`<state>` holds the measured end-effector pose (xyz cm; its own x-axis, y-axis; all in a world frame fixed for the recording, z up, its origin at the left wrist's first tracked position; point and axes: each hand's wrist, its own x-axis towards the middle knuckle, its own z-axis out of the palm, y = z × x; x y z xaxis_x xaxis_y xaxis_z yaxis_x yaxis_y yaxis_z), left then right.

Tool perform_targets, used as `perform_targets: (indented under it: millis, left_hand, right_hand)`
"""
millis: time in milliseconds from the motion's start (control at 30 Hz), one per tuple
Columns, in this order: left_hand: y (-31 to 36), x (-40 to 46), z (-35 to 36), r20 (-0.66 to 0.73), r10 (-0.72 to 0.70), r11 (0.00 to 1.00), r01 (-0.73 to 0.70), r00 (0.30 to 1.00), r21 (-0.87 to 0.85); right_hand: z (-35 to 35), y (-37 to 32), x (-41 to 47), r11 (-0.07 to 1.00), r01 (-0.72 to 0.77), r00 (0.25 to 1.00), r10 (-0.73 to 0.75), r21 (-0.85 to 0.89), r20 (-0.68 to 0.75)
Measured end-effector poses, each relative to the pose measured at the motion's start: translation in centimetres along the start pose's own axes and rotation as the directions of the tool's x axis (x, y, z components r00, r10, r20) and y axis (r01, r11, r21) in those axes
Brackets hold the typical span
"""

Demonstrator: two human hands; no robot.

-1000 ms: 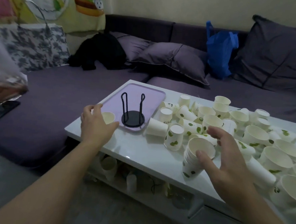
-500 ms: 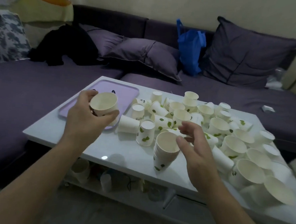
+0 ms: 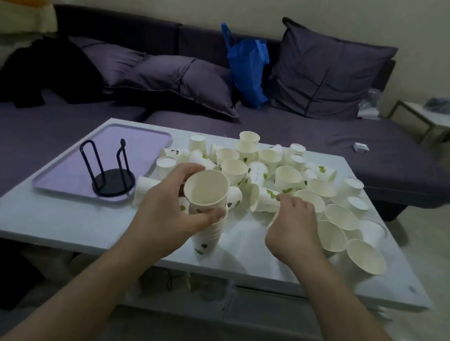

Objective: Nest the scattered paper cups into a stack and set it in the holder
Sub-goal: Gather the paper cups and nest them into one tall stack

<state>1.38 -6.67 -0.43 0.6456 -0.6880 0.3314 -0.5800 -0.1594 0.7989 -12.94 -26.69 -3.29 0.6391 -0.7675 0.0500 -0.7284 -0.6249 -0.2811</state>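
Observation:
My left hand (image 3: 166,209) grips a white paper cup (image 3: 206,189), mouth toward me, pressed into the top of a short nested stack (image 3: 206,237) standing on the white table. My right hand (image 3: 293,224) is curled over a cup lying on its side (image 3: 265,200) at the edge of the pile, and I cannot tell how firmly it holds it. Several white cups with green leaf prints (image 3: 284,174) lie scattered over the table's right half. The black wire cup holder (image 3: 110,174) stands empty on a lilac tray (image 3: 146,141) to the left.
The white low table (image 3: 57,220) has its near edge just under my forearms. A purple sofa with cushions (image 3: 181,83) and a blue bag (image 3: 247,69) runs behind it. A small side table (image 3: 437,120) stands at the far right. A shelf with clutter sits under the tabletop.
My left hand carried its cup rightward from over the tray onto the stack. My right hand left the stack and reached right to a cup lying on its side. The holder came back into view.

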Motion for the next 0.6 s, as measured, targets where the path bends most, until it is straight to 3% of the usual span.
perform_targets:
  millis: [200,467,600]
  left_hand:
    - [-1.8,0.0,1.4,0.067,-0.087,0.995,0.083,0.994,0.060]
    - [-2.6,-0.5,1.9,0.109,-0.138,0.983,0.123,0.984,0.134]
    - [-2.9,-0.5,1.9,0.119,-0.168,0.982,0.155,0.979,0.112]
  right_hand:
    - [0.9,1.0,0.5,1.000,-0.002,0.998,0.001,0.011,0.055]
    - [1.8,0.0,0.0,0.980,0.089,0.996,-0.084,-0.179,0.039]
    - [2.0,-0.3,-0.2,0.981,0.158,0.987,-0.159,-0.116,-0.004]
